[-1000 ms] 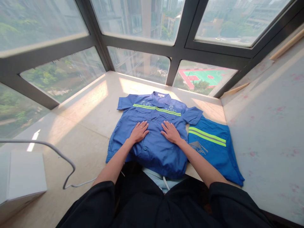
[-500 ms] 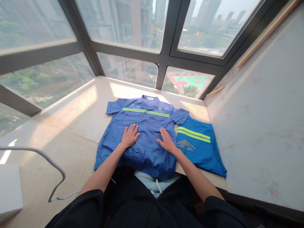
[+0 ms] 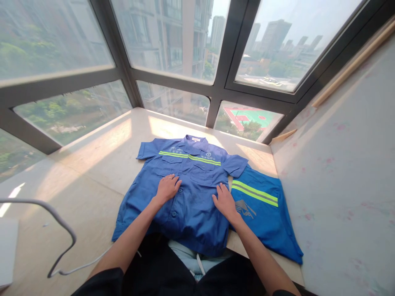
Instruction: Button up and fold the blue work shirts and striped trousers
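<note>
A blue short-sleeved work shirt (image 3: 197,197) lies spread front up, its collar toward the window and its hem at the near edge. It has buttons, two chest pockets and a yellow-green reflective stripe. My left hand (image 3: 167,189) lies flat on the shirt left of the button line, below a pocket. Near the shirt's right side, my right hand (image 3: 225,201) rests with fingers outstretched on the cloth. Neither hand grips anything. Beside my right forearm is a folded, brighter blue garment (image 3: 265,222) with a reflective stripe and a grey logo, partly under the shirt's right sleeve.
The pale wooden surface (image 3: 92,164) runs up to dark-framed windows (image 3: 173,78). A grey cable (image 3: 61,220) loops at the left, near a white box (image 3: 8,250) cut off by the frame. A flower-patterned wall (image 3: 342,197) borders the right side.
The view has tilted up a little, so everything sits lower in the picture. My right hand has slid slightly outward toward the shirt's right edge. Both hands stay flat on the shirt.
</note>
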A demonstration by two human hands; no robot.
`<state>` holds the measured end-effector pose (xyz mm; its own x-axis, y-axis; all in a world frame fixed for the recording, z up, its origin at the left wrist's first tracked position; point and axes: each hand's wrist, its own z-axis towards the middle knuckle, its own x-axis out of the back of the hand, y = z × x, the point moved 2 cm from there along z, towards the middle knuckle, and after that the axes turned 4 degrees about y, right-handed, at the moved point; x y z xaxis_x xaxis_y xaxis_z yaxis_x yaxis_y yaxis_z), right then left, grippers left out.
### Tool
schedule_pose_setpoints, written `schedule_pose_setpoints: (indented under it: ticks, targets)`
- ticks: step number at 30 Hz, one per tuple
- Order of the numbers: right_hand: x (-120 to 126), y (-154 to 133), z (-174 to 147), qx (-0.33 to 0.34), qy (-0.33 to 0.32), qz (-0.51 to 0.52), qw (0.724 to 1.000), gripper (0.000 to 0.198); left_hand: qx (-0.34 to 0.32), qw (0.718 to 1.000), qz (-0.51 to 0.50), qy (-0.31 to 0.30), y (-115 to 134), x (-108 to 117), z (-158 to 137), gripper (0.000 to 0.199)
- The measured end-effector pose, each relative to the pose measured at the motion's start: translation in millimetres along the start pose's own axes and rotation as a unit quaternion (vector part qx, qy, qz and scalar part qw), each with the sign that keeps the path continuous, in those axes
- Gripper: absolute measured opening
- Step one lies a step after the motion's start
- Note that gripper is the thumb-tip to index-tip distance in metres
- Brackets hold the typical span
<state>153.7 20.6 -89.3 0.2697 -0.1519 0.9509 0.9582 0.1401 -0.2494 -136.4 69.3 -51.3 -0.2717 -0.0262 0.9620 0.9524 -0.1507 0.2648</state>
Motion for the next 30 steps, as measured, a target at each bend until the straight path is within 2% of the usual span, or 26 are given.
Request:
schedule_pose_setpoints:
  ticks: [3,6,12,16,20,24,28,30]
  targets:
    - [9.7,-1.4,4.7,0.000,-0.023,-0.017,1.000,0.046,0.052,0.997,-0.045,-0.019,0.8,9.9,25.8,0.034]
    - [20.4,-1.0,16.4,-0.015,-0.028,0.003,0.999,0.041,0.067,0.995,-0.079,-0.015,-0.3,11.8,53.8,0.030]
    - [34.6,-14.5,54.3,0.014,0.029,0.162,0.986,0.037,0.068,0.986,-0.149,-0.002,6.8,-3.0,98.9,0.034]
    - [33.7,-32.8,88.8,0.070,0.025,0.271,0.960,0.033,0.078,0.982,-0.173,-0.009,14.3,-13.5,125.4,0.037]
    - [25.1,-53.2,133.6,0.153,0.039,0.323,0.933,0.030,0.092,0.979,-0.181,-0.019,17.3,-20.0,147.5,0.041]
    - [4.9,-71.4,181.3,0.196,0.008,0.296,0.935,0.039,0.082,0.978,-0.188,-0.032,19.5,-21.8,157.4,0.036]
    - [-19.1,-80.0,216.5,0.222,-0.055,0.201,0.953,0.056,0.090,0.980,-0.175,-0.025,22.6,-22.2,154.6,0.028]
    - [-28.6,-78.4,227.1,0.236,-0.088,0.150,0.956,0.058,0.099,0.981,-0.169,-0.019,24.2,-23.0,151.6,0.027]
